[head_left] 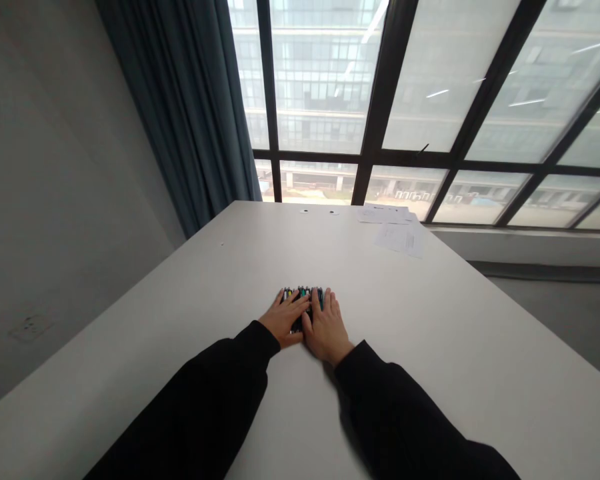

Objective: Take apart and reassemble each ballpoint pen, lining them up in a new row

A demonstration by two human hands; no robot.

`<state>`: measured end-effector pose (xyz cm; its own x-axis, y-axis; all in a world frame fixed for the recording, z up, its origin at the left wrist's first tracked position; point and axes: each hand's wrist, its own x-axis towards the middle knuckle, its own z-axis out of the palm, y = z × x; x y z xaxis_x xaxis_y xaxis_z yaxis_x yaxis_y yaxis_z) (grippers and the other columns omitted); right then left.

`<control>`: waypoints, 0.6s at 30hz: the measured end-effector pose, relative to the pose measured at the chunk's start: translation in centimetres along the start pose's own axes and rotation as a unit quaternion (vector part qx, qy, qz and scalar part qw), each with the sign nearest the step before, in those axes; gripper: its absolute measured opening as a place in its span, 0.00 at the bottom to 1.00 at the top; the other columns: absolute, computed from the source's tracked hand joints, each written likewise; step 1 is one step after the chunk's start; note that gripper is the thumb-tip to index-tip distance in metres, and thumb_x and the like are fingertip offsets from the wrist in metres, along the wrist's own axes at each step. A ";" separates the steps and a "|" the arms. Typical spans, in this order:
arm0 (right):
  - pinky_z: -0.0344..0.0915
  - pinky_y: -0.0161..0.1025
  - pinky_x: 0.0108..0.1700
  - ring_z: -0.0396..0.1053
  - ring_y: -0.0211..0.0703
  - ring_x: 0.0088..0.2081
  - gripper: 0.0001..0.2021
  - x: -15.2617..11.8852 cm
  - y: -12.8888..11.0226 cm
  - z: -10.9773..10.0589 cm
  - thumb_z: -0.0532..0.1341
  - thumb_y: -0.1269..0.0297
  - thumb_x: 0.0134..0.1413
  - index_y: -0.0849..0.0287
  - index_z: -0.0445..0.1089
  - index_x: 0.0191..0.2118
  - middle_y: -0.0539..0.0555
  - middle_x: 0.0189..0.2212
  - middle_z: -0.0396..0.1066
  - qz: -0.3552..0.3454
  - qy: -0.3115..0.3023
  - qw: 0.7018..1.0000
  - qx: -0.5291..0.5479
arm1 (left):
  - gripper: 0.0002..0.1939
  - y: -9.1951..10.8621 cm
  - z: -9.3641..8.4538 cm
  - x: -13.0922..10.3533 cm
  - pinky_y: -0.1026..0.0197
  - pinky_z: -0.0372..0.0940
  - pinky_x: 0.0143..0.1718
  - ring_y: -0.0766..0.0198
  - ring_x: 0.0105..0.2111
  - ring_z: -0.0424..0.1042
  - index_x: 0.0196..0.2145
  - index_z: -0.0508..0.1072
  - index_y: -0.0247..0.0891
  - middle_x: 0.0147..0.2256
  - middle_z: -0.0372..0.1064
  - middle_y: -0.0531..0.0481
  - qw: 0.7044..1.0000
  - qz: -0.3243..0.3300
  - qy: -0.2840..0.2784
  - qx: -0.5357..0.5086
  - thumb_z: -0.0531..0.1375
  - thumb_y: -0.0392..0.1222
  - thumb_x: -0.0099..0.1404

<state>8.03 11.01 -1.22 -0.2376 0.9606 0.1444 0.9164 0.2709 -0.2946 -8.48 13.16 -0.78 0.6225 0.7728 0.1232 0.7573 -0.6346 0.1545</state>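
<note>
Several pens (297, 325), mostly dark with white, yellow and teal parts, lie side by side in a row on the white table (410, 320). My left hand (284, 319) lies over the left part of the row, its fingers stretched out and pointing away from me. Against the right part rests my right hand (326, 330), palm down, fingers extended, its thumb close to the left hand. Both hands touch the pens without wrapping round them. Much of the row is hidden beneath the hands.
Sheets of paper (399, 238) lie at the table's far right corner. Two small pale fittings with dark centres (305, 211) sit near the far edge. Beyond stand a dark-framed window (325, 159) and a blue curtain (190, 100); a grey wall (70, 167) is on the left.
</note>
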 end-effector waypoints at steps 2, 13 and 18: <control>0.41 0.55 0.65 0.35 0.61 0.69 0.33 -0.3 0.4 -0.3 0.44 0.55 0.66 0.71 0.39 0.69 0.69 0.69 0.36 -0.014 -0.004 1.000 0.007 | 0.37 -0.1 0.1 0.1 0.38 0.36 0.65 0.46 0.66 0.45 0.63 0.58 0.38 0.65 0.51 0.42 1.000 0.006 0.013 -0.007 0.60 0.48 0.57; 0.44 0.57 0.66 0.36 0.59 0.69 0.34 -6.8 2.9 -2.3 0.46 0.51 0.66 0.67 0.42 0.69 0.66 0.69 0.37 -0.079 -0.017 0.997 -0.007 | 0.25 1.8 -0.3 -2.1 0.40 0.44 0.65 0.48 0.62 0.58 0.52 0.69 0.34 0.56 0.66 0.38 0.987 0.027 0.157 -0.013 0.58 0.47 0.58; 0.48 0.60 0.65 0.40 0.61 0.68 0.33 -13.9 6.6 -3.6 0.50 0.49 0.64 0.57 0.43 0.70 0.62 0.68 0.38 -0.178 -0.057 0.982 -0.008 | 0.34 6.8 3.1 -9.1 0.39 0.50 0.63 0.46 0.64 0.54 0.59 0.62 0.44 0.62 0.58 0.43 0.988 0.086 0.126 -0.035 0.61 0.52 0.55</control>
<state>18.52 -0.79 -1.80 -0.5784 0.8056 0.1284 0.7727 0.5915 -0.2302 -8.40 1.79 -3.91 0.6652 0.6355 0.3919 0.6236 -0.7616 0.1766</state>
